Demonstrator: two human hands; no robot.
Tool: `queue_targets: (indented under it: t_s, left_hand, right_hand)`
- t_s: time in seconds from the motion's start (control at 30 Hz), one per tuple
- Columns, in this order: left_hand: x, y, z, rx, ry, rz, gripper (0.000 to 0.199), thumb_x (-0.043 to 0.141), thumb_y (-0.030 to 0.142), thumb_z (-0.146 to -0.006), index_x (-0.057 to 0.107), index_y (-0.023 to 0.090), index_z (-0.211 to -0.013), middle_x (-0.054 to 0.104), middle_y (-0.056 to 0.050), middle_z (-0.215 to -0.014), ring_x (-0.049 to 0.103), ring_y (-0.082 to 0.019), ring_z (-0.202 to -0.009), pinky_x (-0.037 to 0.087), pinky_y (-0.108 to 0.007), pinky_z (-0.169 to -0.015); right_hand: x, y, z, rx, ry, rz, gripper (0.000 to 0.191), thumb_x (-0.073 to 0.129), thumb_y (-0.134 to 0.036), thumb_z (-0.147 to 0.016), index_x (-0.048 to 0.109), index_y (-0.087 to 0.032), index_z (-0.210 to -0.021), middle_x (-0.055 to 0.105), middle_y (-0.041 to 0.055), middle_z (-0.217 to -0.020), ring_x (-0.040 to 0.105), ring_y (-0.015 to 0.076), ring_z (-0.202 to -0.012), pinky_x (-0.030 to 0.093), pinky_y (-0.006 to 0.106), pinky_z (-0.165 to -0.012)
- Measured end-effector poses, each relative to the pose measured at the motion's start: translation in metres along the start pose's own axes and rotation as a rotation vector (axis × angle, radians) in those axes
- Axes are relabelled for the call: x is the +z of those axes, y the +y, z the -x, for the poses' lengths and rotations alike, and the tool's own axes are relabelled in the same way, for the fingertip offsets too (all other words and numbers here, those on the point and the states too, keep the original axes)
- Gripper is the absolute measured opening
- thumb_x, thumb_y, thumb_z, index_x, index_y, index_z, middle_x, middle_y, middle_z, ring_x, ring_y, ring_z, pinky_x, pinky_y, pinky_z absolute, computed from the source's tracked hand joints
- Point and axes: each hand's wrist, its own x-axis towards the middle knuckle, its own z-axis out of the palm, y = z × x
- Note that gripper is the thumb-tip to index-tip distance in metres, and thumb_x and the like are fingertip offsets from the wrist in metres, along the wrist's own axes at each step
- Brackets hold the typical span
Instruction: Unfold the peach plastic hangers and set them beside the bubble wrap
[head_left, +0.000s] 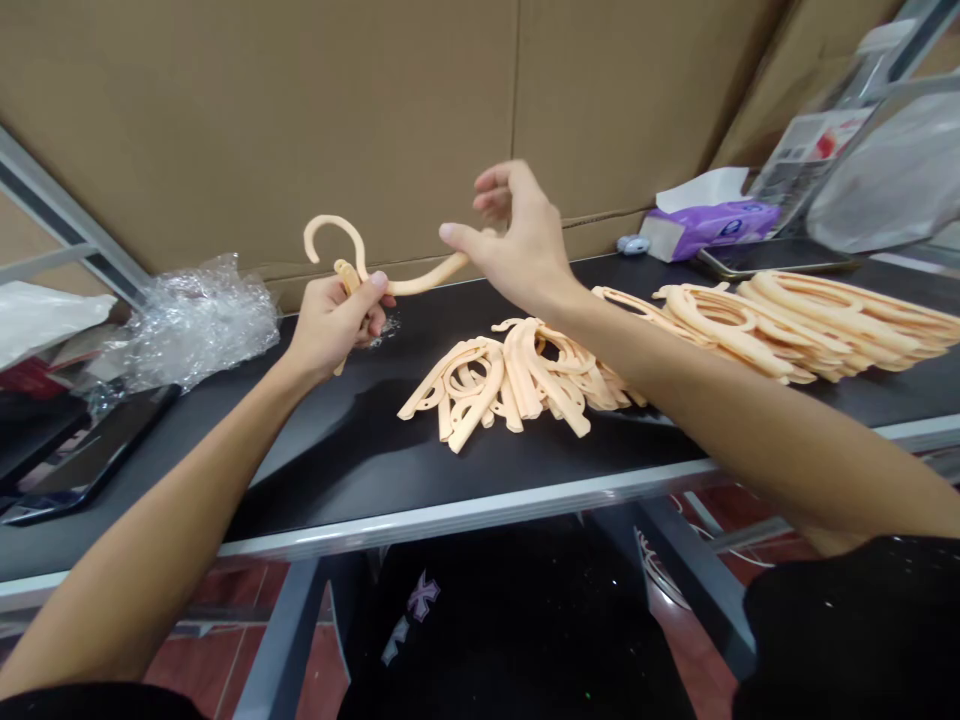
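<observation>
My left hand [337, 320] grips a peach plastic hanger piece [352, 262] near its hook, holding it above the black table [300, 470]. My right hand [517, 240] pinches the other end of the same piece, with its upper fingers spread. Just below and right of my hands lies a small pile of peach hanger parts [510, 380]. A longer stack of peach hanger parts [795, 315] lies on the table behind my right forearm.
Crumpled clear plastic wrap [195, 320] sits at the left. A dark phone or tablet [82, 460] lies at the table's left end. A purple tissue pack [709, 225] and plastic bags stand at the back right. Cardboard boxes [375, 120] wall off the rear.
</observation>
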Motion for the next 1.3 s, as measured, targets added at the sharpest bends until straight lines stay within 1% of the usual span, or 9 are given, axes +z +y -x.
queue_targets:
  t_s: [0.07,0.17,0.3,0.43,0.57,0.7,0.9,1.07,1.3]
  left_hand:
    - [0.003,0.001,0.002,-0.022,-0.028,-0.031,0.04,0.071,0.053,-0.094,0.063,0.019,-0.074,0.054,0.002,-0.05,0.036,-0.006,-0.036,0.027,-0.021,-0.036]
    - [0.007,0.004,0.005,-0.024,-0.089,-0.045,0.04,0.069,0.053,-0.095,0.063,0.018,-0.075,0.054,0.001,-0.051,0.039,-0.007,-0.038,0.028,-0.021,-0.036]
    - [0.011,0.008,0.008,-0.001,-0.186,-0.022,0.047,0.072,0.057,-0.092,0.059,0.019,-0.069,0.053,0.001,-0.051,0.04,-0.007,-0.041,0.029,-0.02,-0.037]
    - [0.011,0.011,0.01,0.02,-0.245,-0.027,0.053,0.071,0.059,-0.092,0.055,0.018,-0.064,0.052,0.001,-0.051,0.04,-0.006,-0.042,0.028,-0.019,-0.037]
    - [0.012,0.012,0.011,0.024,-0.232,-0.067,0.048,0.066,0.055,-0.099,0.054,0.018,-0.07,0.055,0.0,-0.055,0.041,-0.006,-0.043,0.028,-0.019,-0.038]
    - [0.013,0.007,0.008,-0.043,-0.159,-0.064,0.02,0.06,0.035,-0.102,0.044,0.023,-0.095,0.057,0.004,-0.066,0.039,-0.005,-0.041,0.03,-0.019,-0.039]
    - [0.011,-0.004,0.004,-0.095,-0.169,-0.208,0.023,0.052,0.021,-0.097,0.03,0.027,-0.099,0.048,0.004,-0.085,0.038,-0.005,-0.045,0.036,-0.021,-0.045]
    - [0.009,-0.006,0.009,0.09,-0.227,-0.227,0.023,0.059,0.035,-0.097,0.039,0.025,-0.094,0.047,0.004,-0.075,0.042,-0.009,-0.052,0.037,-0.023,-0.049]
    - [0.008,-0.002,0.014,0.149,-0.137,-0.366,0.026,0.073,0.045,-0.089,0.071,0.019,-0.091,0.07,0.0,-0.079,0.065,-0.014,-0.061,0.049,-0.025,-0.06]
  right_hand:
    - [-0.004,-0.001,0.002,-0.196,0.015,0.232,0.037,0.071,-0.046,-0.094,0.063,-0.026,-0.123,0.071,0.0126,-0.129,0.06,0.0329,-0.132,0.05,0.052,-0.113]
    - [0.0,-0.012,0.012,-0.318,-0.15,0.412,0.029,0.068,-0.041,-0.096,0.068,-0.021,-0.117,0.074,0.0136,-0.119,0.067,0.0345,-0.119,0.048,0.055,-0.111]
    - [0.013,-0.023,0.028,-0.277,-0.36,0.34,0.028,0.058,-0.026,-0.098,0.071,-0.016,-0.122,0.078,0.0117,-0.108,0.072,0.0273,-0.098,0.053,0.043,-0.092]
    - [0.019,-0.024,0.033,-0.161,-0.441,0.125,0.029,0.061,-0.02,-0.095,0.07,-0.016,-0.122,0.077,0.0056,-0.092,0.067,0.0187,-0.078,0.049,0.032,-0.074]
    - [0.02,-0.024,0.03,-0.12,-0.433,0.035,0.02,0.059,-0.016,-0.096,0.069,-0.017,-0.114,0.073,0.0019,-0.083,0.065,0.0169,-0.075,0.049,0.031,-0.074]
    - [0.015,-0.018,0.022,-0.058,-0.297,0.075,0.017,0.065,-0.025,-0.099,0.066,-0.02,-0.116,0.064,-0.0029,-0.069,0.064,0.0185,-0.071,0.053,0.036,-0.081]
    - [0.008,-0.012,0.012,0.027,-0.194,-0.031,0.019,0.057,-0.039,-0.107,0.064,-0.022,-0.104,0.065,-0.0001,-0.072,0.065,0.0171,-0.07,0.056,0.036,-0.079]
    - [0.006,-0.015,0.013,0.134,-0.249,-0.213,0.019,0.069,-0.04,-0.099,0.063,-0.023,-0.096,0.067,0.0004,-0.072,0.063,0.0141,-0.063,0.054,0.028,-0.061]
    - [0.007,-0.014,0.014,0.123,-0.351,-0.288,0.011,0.07,-0.022,-0.092,0.061,-0.022,-0.085,0.072,0.0022,-0.081,0.065,0.0129,-0.064,0.052,0.028,-0.059]
